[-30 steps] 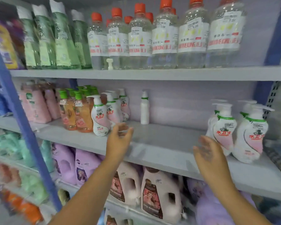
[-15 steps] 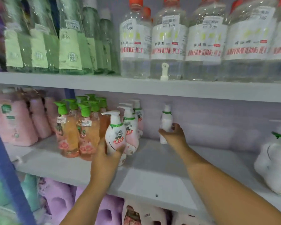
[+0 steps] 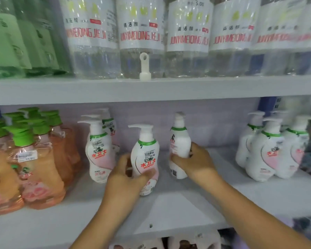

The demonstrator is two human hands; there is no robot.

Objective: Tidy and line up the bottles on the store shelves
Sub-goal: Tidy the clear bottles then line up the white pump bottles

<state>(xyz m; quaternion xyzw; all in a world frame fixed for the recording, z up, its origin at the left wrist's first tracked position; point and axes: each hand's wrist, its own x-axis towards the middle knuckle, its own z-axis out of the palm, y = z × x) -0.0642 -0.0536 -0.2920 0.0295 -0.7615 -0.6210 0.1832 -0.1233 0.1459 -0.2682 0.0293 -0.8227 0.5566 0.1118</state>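
Two white pump bottles were in hand on the middle shelf [image 3: 187, 209]. Her left hand [image 3: 127, 175] curled round the front-facing bottle [image 3: 145, 159]; her right hand [image 3: 194, 163] gripped the side-turned bottle [image 3: 179, 141], probably to close the gap toward the right-hand cluster [image 3: 269, 148].

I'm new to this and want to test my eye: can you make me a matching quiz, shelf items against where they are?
Things:
1. white pump bottle with red lettering
2. white bottle turned sideways
3. orange bottles
4. clear bottles

Places:
A. top shelf
B. in the right hand
C. far left of the middle shelf
D. in the left hand

Pairs: 1-D, 2-B, 3-C, 4-A
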